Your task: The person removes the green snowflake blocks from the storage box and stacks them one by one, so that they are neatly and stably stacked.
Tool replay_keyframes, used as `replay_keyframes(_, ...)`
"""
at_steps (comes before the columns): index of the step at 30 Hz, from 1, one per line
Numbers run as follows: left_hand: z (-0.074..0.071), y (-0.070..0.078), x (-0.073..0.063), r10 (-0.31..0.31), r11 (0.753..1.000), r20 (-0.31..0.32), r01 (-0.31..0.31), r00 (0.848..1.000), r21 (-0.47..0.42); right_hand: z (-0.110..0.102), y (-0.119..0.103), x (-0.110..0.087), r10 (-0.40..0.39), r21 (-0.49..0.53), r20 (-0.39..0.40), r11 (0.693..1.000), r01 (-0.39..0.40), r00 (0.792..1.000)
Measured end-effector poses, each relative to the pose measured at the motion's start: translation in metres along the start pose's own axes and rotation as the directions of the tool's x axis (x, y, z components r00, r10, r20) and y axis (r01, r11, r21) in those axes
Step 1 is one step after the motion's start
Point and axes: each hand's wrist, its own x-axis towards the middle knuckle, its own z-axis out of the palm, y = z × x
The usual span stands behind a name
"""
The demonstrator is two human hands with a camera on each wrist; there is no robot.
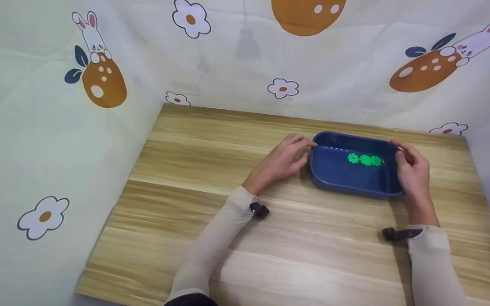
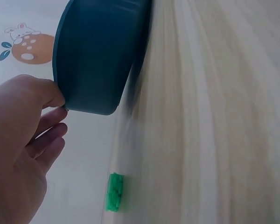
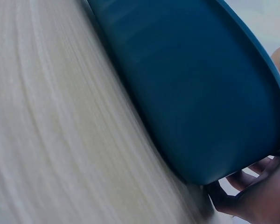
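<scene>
A dark blue rectangular plastic basin (image 1: 347, 178) with rounded corners is at the back right of the wooden table. Several bright green notched discs (image 1: 353, 158) lie together inside it, some overlapping. My left hand (image 1: 281, 159) holds the basin's left end, with a fingertip at the rim; its other fingers (image 2: 51, 128) are loosely bent beside the wall. On the right, my hand (image 1: 415, 170) grips the opposite end, thumb over the rim and fingers outside. The right wrist view shows fingers (image 3: 245, 179) at the basin's lower edge. Whether the base touches the table cannot be told.
A green plastic piece (image 2: 114, 192) lies on the table near my left hand in the left wrist view. A patterned cloth (image 1: 236, 63) stands as a wall behind the wooden tabletop (image 1: 194, 170) and along its sides. Each sleeve carries a dark wrist camera (image 1: 260, 210).
</scene>
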Motion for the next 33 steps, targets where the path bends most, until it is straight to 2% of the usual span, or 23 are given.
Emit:
replay_keyframes(14,0.003,-0.001,0.001,-0.024,0.999,-0.001,0.024,1.0,-0.022,0.002,0.001,0.0,-0.046,-0.033,-0.018,0.998,0.045,0.999)
replay_keyframes(19,0.003,0.002,0.005,-0.027,1.0,-0.046,0.027,0.999,0.004,0.003,0.002,0.001,-0.064,-0.057,-0.02,0.996,0.063,0.998)
replay_keyframes(25,0.007,0.01,0.016,0.004,1.0,-0.093,-0.003,0.996,0.015,0.003,0.0,0.001,-0.046,-0.061,-0.02,0.997,0.045,0.999)
replay_keyframes(28,0.011,0.016,0.023,0.015,1.0,-0.079,-0.016,0.997,-0.004,0.003,-0.001,0.001,-0.039,-0.054,-0.02,0.998,0.038,0.999)
replay_keyframes(33,0.019,0.026,0.034,-0.003,0.999,-0.01,0.002,1.0,-0.039,0.003,0.001,0.002,-0.051,-0.053,-0.02,0.997,0.05,0.998)
